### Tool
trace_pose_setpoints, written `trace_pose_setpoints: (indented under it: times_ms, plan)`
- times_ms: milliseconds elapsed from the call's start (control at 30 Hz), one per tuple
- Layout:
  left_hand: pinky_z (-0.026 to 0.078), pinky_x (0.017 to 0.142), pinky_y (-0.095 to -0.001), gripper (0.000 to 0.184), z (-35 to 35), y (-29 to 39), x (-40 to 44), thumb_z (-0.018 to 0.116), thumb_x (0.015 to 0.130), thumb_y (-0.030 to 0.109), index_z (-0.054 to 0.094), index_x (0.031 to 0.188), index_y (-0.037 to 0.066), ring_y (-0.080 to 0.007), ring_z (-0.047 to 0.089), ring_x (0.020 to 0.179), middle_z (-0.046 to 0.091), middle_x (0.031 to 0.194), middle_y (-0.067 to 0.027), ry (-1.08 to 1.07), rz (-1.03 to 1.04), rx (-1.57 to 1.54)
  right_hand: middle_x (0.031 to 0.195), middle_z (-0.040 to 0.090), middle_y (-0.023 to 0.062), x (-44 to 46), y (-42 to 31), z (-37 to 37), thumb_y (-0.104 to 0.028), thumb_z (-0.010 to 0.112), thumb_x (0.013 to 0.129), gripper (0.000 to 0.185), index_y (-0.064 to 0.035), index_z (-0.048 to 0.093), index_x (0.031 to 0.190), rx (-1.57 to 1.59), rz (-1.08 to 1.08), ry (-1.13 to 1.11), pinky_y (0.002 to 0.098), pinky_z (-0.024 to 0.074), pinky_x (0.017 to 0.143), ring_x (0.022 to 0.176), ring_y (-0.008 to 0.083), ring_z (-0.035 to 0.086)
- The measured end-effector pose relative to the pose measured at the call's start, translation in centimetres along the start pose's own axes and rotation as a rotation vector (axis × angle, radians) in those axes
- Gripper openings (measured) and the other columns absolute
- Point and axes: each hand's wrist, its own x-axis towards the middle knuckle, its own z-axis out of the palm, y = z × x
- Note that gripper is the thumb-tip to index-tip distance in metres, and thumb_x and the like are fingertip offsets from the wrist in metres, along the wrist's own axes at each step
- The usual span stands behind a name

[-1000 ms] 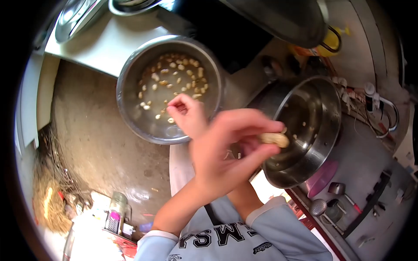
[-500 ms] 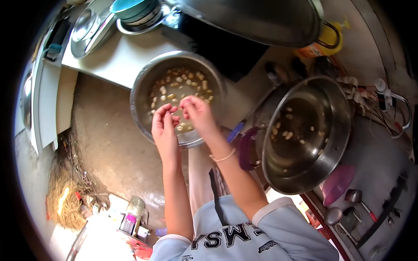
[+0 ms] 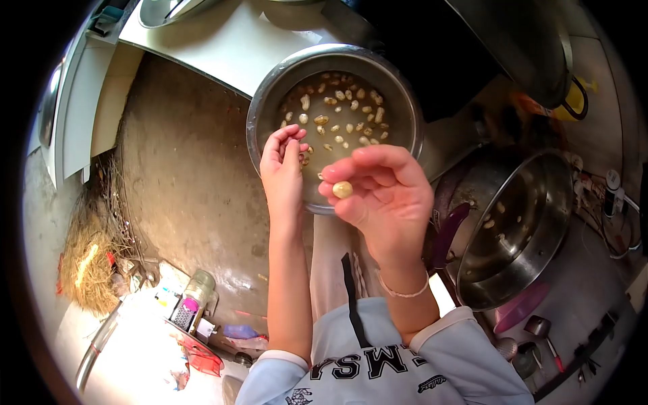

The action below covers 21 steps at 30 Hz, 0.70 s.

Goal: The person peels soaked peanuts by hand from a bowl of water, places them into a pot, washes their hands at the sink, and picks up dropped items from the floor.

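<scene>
A metal basin (image 3: 253,128) holds water with several peanuts (image 3: 321,120) floating in it. My right hand (image 3: 391,196), palm up, is raised over the basin's near right rim, a small pale peanut (image 3: 342,190) held at the fingertips and thumb. By the left inside of the basin is my left hand (image 3: 284,158), its fingers curled toward the thumb; whatever they hold is hidden. On the right stands a large, tilted-looking metal pot (image 3: 466,283) with a purple-wrapped handle (image 3: 450,233), some peanuts lying in its liquid.
A white tabletop (image 3: 202,50) lies beyond the basin, and a big dark lid or pan (image 3: 520,40) is at the upper right. Ladles (image 3: 538,327) and a pink bowl (image 3: 520,307) are at lower right. A straw bundle (image 3: 91,277) rests at left, by the brown floor (image 3: 196,169).
My right hand has come up from the basin toward the camera and turned palm up, showing the peanut. The left hand stays low at the basin's left side. The view has shifted.
</scene>
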Motion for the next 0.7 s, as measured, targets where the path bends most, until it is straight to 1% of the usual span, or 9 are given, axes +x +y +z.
trace_pose_setpoints:
  times_ms: [33,300,367,400,467,533,600,667,700]
  plan:
    - [0.04,0.068,-0.0199,0.019,-0.2,0.0,0.2,0.042,0.084,0.006,0.05,0.099,0.0,-0.0074,0.049,0.076,0.055,0.094,-0.0054,-0.02,0.001,-0.005,0.087,0.057,0.0138,0.0,-0.2,0.2,0.002,0.068,0.064,0.041,0.001,0.045,0.098,-0.054,-0.028,0.009,0.0301,0.0501,0.073,0.082,0.0191,0.058]
    - [0.04,0.072,-0.0197,0.02,-0.1,0.0,1.4,0.043,0.083,0.004,0.05,0.101,0.0,-0.0079,0.048,0.078,0.054,0.096,-0.0059,-0.027,-0.005,0.033,0.085,0.056,0.0119,0.3,-0.4,0.7,-0.004,0.07,0.065,0.041,0.0007,0.045,0.097,-0.115,-0.022,0.022,0.0268,0.0496,0.071,0.081,0.0166,0.056]
    - [0.039,0.073,-0.0194,0.021,0.0,0.0,2.0,0.043,0.082,0.005,0.05,0.101,0.0,-0.0079,0.048,0.079,0.053,0.098,-0.0059,-0.033,-0.028,0.056,0.085,0.054,0.0087,0.5,0.2,0.1,-0.006,0.062,0.074,0.025,0.0047,0.049,0.092,-0.057,0.019,0.058,0.0212,0.0446,0.068,0.075,0.0115,0.053]
    - [0.039,0.073,-0.0194,0.021,0.0,0.0,2.2,0.043,0.082,0.005,0.05,0.101,0.0,-0.0079,0.048,0.079,0.053,0.098,-0.0059,-0.035,-0.03,0.058,0.085,0.054,0.0087,0.4,0.3,-0.1,-0.006,0.062,0.074,0.025,0.0047,0.049,0.092,-0.057,0.019,0.061,0.0212,0.0446,0.068,0.075,0.0115,0.053]
    - [0.037,0.066,-0.0167,0.022,0.1,-0.1,2.5,0.046,0.083,0.013,0.052,0.102,0.006,-0.0055,0.049,0.078,0.054,0.097,-0.0006,-0.033,-0.024,0.209,0.081,0.052,0.0071,-0.3,0.3,-0.4,-0.014,0.056,0.081,0.018,0.0023,0.049,0.084,0.118,-0.012,0.063,0.0193,0.0407,0.06,0.07,0.01,0.05]
    - [0.035,0.064,-0.0159,0.022,-0.1,-0.7,2.9,0.046,0.082,0.015,0.052,0.101,0.007,-0.0048,0.049,0.076,0.055,0.095,0.0003,-0.053,-0.082,0.252,0.074,0.051,0.005,-1.2,0.3,-0.4,-0.017,0.051,0.084,0.019,0.0,0.048,0.076,0.017,-0.07,0.024,0.0186,0.0379,0.055,0.063,0.009,0.047]
    - [0.035,0.064,-0.0166,0.021,-0.1,-1.4,3.7,0.047,0.082,0.015,0.053,0.1,0.007,-0.0046,0.048,0.076,0.055,0.093,0.0005,-0.196,-0.189,0.365,0.067,0.05,0.0042,-2.4,0.0,-1.2,-0.016,0.049,0.085,0.019,0.0006,0.048,0.075,-0.358,-0.094,-0.056,0.0184,0.0369,0.053,0.058,0.0087,0.046]
    - [0.038,0.064,-0.0188,0.021,0.8,-1.5,3.9,0.048,0.081,0.014,0.053,0.1,0.006,-0.0061,0.049,0.077,0.056,0.092,-0.0002,-0.221,-0.197,0.413,0.059,0.045,0.0053,-3.4,-0.3,-1.7,-0.019,0.049,0.084,0.022,-0.0006,0.043,0.073,-0.449,-0.057,-0.066,0.0204,0.033,0.047,0.052,0.0102,0.041]
    - [0.039,0.064,-0.0196,0.021,1.2,-1.9,3.8,0.049,0.079,0.011,0.054,0.098,0.003,-0.0071,0.048,0.073,0.056,0.088,-0.0019,-0.222,-0.096,0.42,0.059,0.045,0.0055,-4.0,-0.5,-2.3,-0.019,0.047,0.085,0.023,-0.0003,0.043,0.073,-0.44,0.013,-0.054,0.0207,0.0331,0.046,0.051,0.0103,0.041]
